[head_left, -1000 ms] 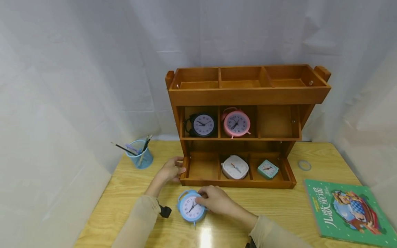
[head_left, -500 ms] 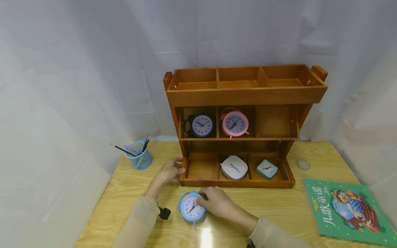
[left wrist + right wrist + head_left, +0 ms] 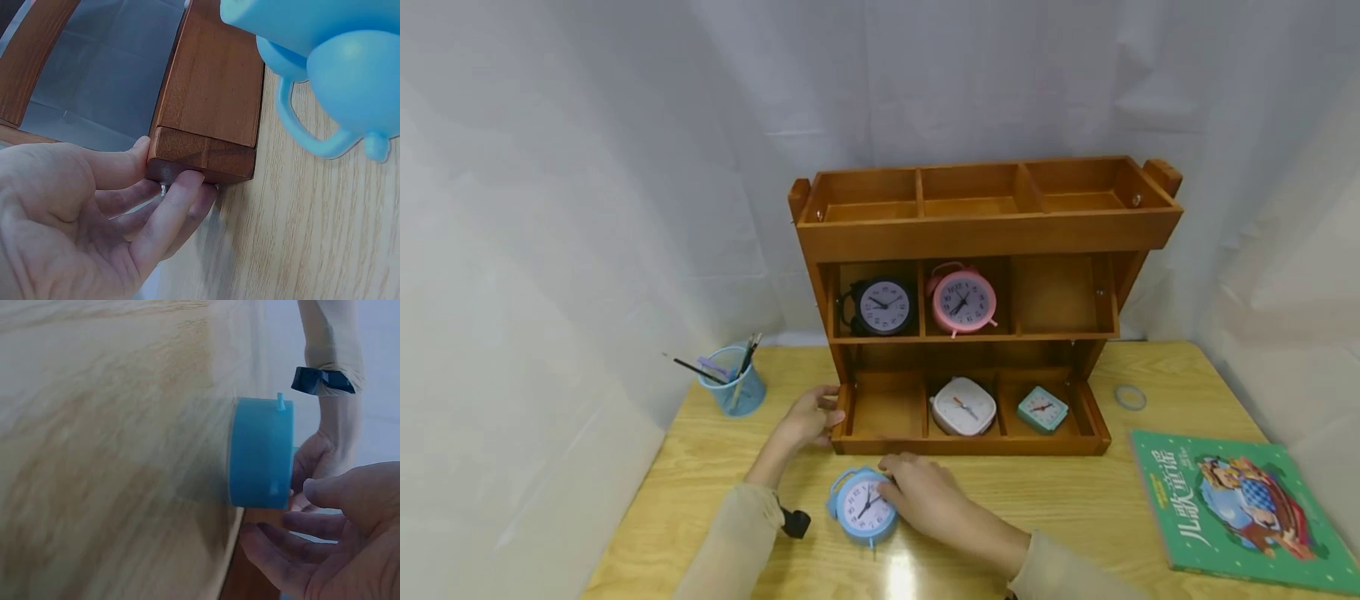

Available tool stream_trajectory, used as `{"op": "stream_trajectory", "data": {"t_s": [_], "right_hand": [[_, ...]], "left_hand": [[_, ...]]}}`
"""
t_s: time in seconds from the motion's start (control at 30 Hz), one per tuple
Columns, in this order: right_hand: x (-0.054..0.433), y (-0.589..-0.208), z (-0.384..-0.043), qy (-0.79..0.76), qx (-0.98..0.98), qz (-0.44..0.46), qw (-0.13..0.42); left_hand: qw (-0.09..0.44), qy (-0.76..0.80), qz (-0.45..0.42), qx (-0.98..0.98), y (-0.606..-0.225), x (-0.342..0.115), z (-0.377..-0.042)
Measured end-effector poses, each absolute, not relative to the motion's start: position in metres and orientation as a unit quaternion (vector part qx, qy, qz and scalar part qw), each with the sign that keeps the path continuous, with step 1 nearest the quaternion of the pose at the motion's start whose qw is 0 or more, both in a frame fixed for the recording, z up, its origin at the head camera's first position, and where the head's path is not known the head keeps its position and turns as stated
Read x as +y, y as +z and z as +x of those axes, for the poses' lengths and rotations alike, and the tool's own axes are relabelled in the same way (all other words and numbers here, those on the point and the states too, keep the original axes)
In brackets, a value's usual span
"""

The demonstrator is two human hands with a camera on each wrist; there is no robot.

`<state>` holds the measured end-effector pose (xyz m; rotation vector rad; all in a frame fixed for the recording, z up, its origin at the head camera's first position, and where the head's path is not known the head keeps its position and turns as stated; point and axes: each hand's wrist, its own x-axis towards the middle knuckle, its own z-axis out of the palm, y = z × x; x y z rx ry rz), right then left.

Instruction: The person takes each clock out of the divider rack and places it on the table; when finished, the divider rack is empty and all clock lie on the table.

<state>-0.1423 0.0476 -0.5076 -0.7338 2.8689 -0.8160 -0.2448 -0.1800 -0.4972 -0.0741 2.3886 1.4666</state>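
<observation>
A light-blue twin-bell alarm clock (image 3: pixel 866 506) lies face up on the table in front of the wooden shelf rack (image 3: pixel 973 447). Its bells and handle (image 3: pixel 300 132) loom close in the left wrist view. My right hand (image 3: pixel 928 500) is at the clock's right side, fingers loosely bent. In the right wrist view a small gap shows between these fingers (image 3: pixel 269 553) and the clock's side. With thumb and fingers, my left hand (image 3: pixel 808 419) grips the lower left corner of the rack. Black (image 3: pixel 883 306) and pink (image 3: pixel 964 300) alarm clocks occupy the middle tier.
White (image 3: pixel 964 407) and mint-green (image 3: pixel 1042 410) clocks sit in the bottom tier. A blue mesh pen cup (image 3: pixel 739 396) stands left of the rack. On the right lie a green picture book (image 3: pixel 1240 508) and a thin ring (image 3: pixel 1130 397). White curtains surround the table.
The right thumb has slid off the clock's face towards its right edge, and the hand has eased slightly away. The left hand keeps its grip. The head view has shifted slightly.
</observation>
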Motion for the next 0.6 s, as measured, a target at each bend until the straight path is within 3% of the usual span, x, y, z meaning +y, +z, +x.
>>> {"op": "stream_trajectory", "data": {"t_s": [0.3,0.6], "right_hand": [[0.086,-0.501,-0.137,-0.111,0.944,-0.297,-0.086],[0.114,-0.51,-0.16,-0.051,0.955,-0.249,-0.155]], "left_hand": [[0.172,0.518,-0.025,0.837,-0.5,-0.181,-0.245],[0.168,0.52,-0.025,0.837,-0.503,-0.181,-0.246]]}}
